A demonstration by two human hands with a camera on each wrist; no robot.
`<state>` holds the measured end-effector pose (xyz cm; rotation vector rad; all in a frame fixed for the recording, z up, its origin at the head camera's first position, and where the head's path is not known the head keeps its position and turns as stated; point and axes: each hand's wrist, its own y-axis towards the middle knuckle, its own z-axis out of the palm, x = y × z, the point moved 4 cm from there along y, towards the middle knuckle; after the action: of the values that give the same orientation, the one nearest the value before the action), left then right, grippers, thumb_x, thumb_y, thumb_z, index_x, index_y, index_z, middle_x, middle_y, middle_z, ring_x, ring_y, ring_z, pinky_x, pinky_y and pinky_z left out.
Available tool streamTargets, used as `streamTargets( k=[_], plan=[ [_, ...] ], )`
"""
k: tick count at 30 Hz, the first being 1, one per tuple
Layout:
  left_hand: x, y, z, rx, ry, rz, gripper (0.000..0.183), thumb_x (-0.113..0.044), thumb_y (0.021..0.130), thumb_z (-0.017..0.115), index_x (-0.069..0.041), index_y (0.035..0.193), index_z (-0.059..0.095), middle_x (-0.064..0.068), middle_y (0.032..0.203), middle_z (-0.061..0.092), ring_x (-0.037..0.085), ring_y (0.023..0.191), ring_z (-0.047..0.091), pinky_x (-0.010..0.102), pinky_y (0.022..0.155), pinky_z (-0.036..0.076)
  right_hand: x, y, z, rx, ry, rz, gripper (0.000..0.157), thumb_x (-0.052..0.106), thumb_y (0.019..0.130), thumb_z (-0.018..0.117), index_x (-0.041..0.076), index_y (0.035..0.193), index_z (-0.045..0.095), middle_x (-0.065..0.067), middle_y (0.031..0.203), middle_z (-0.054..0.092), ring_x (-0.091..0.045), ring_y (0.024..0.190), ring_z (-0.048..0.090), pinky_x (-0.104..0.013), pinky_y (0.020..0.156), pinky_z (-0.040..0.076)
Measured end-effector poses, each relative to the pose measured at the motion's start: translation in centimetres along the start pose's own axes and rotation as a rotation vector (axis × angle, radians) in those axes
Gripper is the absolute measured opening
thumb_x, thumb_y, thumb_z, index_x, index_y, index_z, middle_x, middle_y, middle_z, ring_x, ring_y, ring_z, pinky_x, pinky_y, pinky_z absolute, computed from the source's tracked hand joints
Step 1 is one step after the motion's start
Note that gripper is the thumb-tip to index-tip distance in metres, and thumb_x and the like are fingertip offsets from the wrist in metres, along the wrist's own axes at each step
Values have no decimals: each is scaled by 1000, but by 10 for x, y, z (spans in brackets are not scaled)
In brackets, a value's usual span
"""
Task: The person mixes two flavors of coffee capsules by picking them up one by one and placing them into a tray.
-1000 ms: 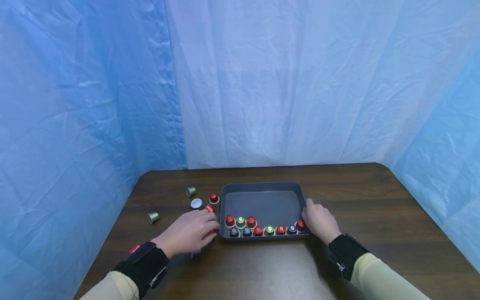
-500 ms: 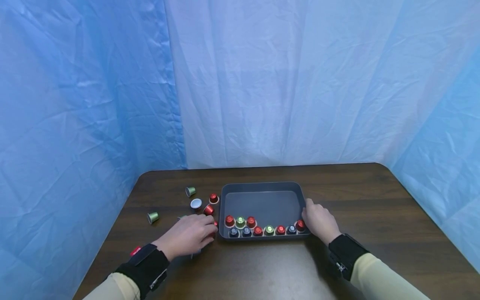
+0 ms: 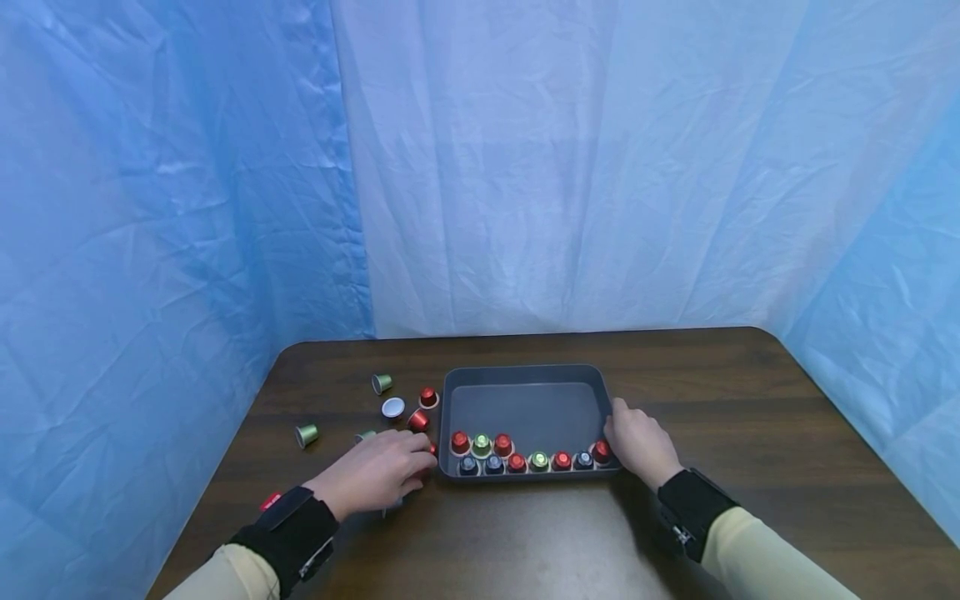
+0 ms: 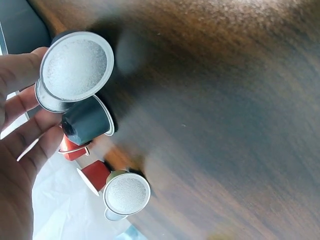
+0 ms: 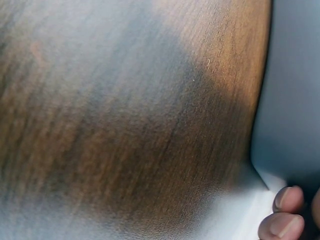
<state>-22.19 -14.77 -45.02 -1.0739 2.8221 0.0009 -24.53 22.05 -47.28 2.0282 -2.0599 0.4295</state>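
In the head view my left hand [image 3: 375, 473] is low at the tray's left side, thumb and fingers around a coffee capsule [image 4: 47, 100] whose lid is partly covered in the left wrist view. Close against it are a silver-lidded capsule [image 4: 77, 66] and a dark capsule [image 4: 89, 121]. My right hand [image 3: 643, 442] grips the right rim of the dark grey baking tray [image 3: 525, 404]; its fingertips [image 5: 282, 227] curl at the tray's corner. Red, green and dark blue capsules stand lid down along the tray's near side, one full row and a shorter one behind.
Loose capsules lie left of the tray: a green one [image 3: 307, 435], another green one [image 3: 382, 383], a white-lidded one [image 3: 393, 407] and red ones [image 3: 427, 397]. A small red object [image 3: 270, 501] shows beside the left wrist. Blue sheeting [image 3: 480, 167] surrounds the wooden table [image 3: 750, 433].
My left hand has shifted slightly left and down from the tray's edge, uncovering more of a red capsule and a green one. The right hand and the tray have stayed put.
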Motion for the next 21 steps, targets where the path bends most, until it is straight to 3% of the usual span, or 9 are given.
streamTargets(
  k=[6,15,21],
  plan=[
    [1,0,1,31,9,-8,35,-31,85,85,-22,118,76,-5,111,69,11,93,59,37,87,54,0,-1,0,-3,1,-3,30,12,101,60,-11,120,54,-13,80,62,-19,64,60,-34,54,50],
    [1,-1,2,83,-65,-33,35,-24,86,84,-21,119,75,-7,110,68,12,100,63,41,96,55,0,-1,0,-11,2,-15,29,11,101,59,-11,119,54,-11,78,61,-18,62,58,-33,52,49],
    [0,-2,1,93,-60,-27,31,-21,86,84,-21,116,76,-7,108,69,11,100,63,40,97,55,0,-1,0,-11,7,-16,29,11,101,60,-11,120,54,-11,78,61,-18,62,58,-33,53,49]
  ],
)
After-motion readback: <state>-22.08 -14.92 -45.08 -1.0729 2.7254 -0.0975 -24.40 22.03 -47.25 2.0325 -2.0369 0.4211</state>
